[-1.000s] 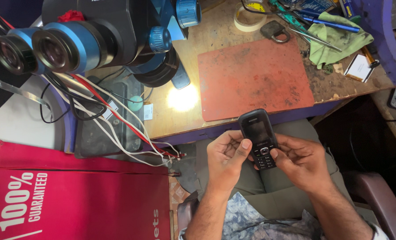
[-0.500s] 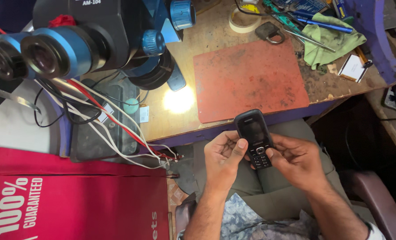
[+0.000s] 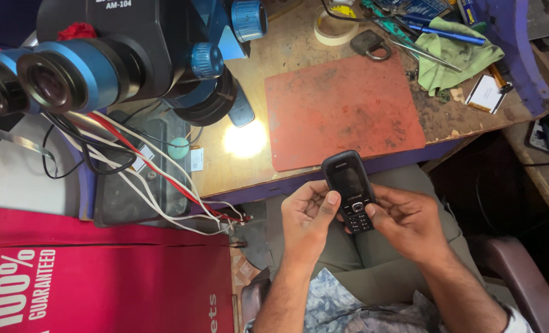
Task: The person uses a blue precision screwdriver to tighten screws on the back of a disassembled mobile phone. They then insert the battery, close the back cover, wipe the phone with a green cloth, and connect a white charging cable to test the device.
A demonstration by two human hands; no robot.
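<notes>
A small black keypad phone point(image 3: 349, 189) with a dark screen is held over my lap, just off the front edge of the wooden workbench point(image 3: 287, 68). My left hand point(image 3: 308, 217) grips its left side, thumb resting beside the screen. My right hand point(image 3: 407, 221) holds its right side and lower end, thumb on the keypad. Both hands are closed around the phone.
A red work mat point(image 3: 342, 111) lies on the bench ahead. A blue and black stereo microscope point(image 3: 120, 55) stands at left with a lit spot point(image 3: 245, 139) below it. Red and white wires point(image 3: 163, 179), a tape roll point(image 3: 333, 24), a padlock, tweezers, green cloth point(image 3: 456, 58). Red box point(image 3: 102, 277) bottom left.
The view has shifted slightly; the phone and both hands sit a little lower and to the left. The grip on the phone is the same.
</notes>
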